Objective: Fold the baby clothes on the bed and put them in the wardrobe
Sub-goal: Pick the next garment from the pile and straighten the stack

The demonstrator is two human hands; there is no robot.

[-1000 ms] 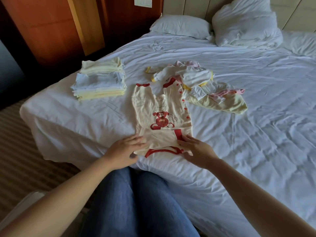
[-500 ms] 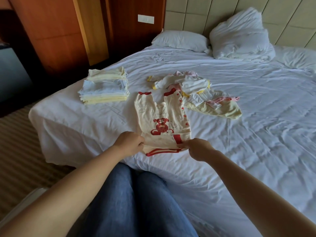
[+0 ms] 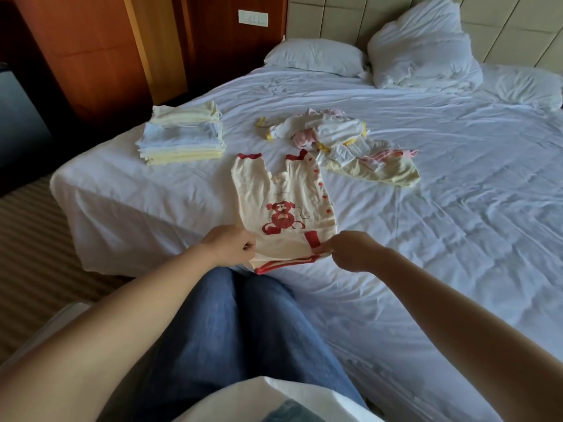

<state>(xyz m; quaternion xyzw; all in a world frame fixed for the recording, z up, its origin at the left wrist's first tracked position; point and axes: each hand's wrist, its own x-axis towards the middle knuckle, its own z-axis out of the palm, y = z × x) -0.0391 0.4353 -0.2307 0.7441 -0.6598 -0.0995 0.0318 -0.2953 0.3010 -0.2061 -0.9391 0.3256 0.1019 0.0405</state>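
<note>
A cream baby romper (image 3: 283,202) with red trim and a red bear print lies flat on the white bed (image 3: 426,208), legs pointing away from me. My left hand (image 3: 230,249) pinches its near left edge and my right hand (image 3: 350,249) pinches its near right edge, lifting that end a little off the sheet. Beyond it lies a loose heap of unfolded baby clothes (image 3: 344,141) in white, pink and yellow. A neat stack of folded clothes (image 3: 182,135) sits near the bed's left edge.
Two pillows (image 3: 420,47) lie at the headboard. Wooden wall panels and a cabinet (image 3: 91,50) stand to the left beyond the bed, over striped carpet (image 3: 27,239). My jeans-clad knees (image 3: 237,330) press against the bed's near edge.
Both hands went from resting flat on the romper's near end to pinching its corners and raising that edge. The camera tilted up slightly.
</note>
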